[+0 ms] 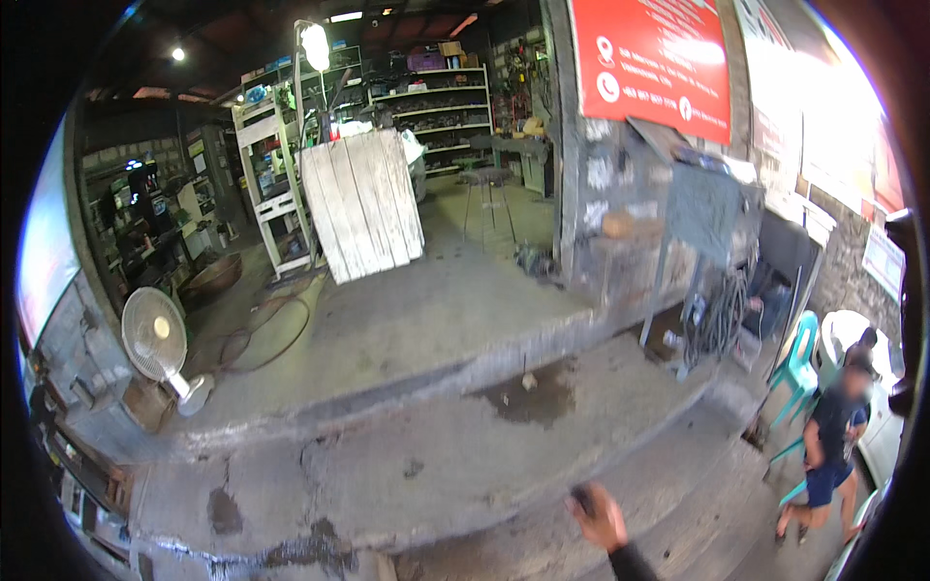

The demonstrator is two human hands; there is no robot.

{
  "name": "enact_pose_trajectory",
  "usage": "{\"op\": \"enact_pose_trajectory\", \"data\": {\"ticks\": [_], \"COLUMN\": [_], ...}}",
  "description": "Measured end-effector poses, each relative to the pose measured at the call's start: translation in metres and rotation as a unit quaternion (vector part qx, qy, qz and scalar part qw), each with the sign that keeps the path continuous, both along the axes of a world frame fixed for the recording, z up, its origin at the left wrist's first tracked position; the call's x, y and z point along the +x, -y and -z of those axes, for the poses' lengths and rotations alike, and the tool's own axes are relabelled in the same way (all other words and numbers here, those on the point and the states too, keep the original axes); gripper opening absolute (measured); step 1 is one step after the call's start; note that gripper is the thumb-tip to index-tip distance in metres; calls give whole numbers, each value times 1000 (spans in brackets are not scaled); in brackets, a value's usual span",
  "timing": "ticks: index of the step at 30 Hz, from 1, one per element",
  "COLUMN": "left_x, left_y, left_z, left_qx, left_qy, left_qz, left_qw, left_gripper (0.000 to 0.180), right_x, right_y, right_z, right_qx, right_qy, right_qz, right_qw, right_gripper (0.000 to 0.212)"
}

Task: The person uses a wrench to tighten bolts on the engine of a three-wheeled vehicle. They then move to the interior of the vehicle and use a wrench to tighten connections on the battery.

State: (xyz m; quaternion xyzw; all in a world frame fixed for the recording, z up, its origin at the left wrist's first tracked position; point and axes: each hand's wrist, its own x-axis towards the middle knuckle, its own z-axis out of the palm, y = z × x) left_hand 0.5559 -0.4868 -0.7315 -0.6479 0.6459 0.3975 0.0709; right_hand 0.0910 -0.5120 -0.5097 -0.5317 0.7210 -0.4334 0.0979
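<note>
My right hand [603, 521] comes in at the lower edge, right of the middle, with a dark sleeve at the wrist. Its fingers are closed round a small dark object [582, 500]; blur and size hide what kind of thing it is. Below and around the hand lie the concrete steps [484, 528], and the hand appears apart from them. My left hand is out of the picture.
A raised concrete floor edge [387, 397] crosses ahead, with a wet patch [533, 392] below it. A pedestal fan [155, 329] stands left, a white wooden counter [363, 203] beyond. Coiled cables [717, 320] hang at right. A person [833, 436] is near green chairs [799, 363].
</note>
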Motion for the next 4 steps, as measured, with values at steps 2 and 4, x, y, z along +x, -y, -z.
{"op": "enact_pose_trajectory", "data": {"ticks": [2, 4], "left_x": [-4, 10], "left_y": [84, 159], "left_z": [-63, -144], "left_qx": [17, 24], "left_qy": [36, 64], "left_qz": [-38, -98], "left_qw": [998, 993], "left_gripper": [50, 48], "right_x": [-12, 2], "right_y": [133, 227], "right_z": [-241, -357], "right_qx": [-128, -91], "right_qy": [-129, -105], "right_qz": [-173, -391], "right_qw": [968, 910], "right_gripper": [31, 29]}}
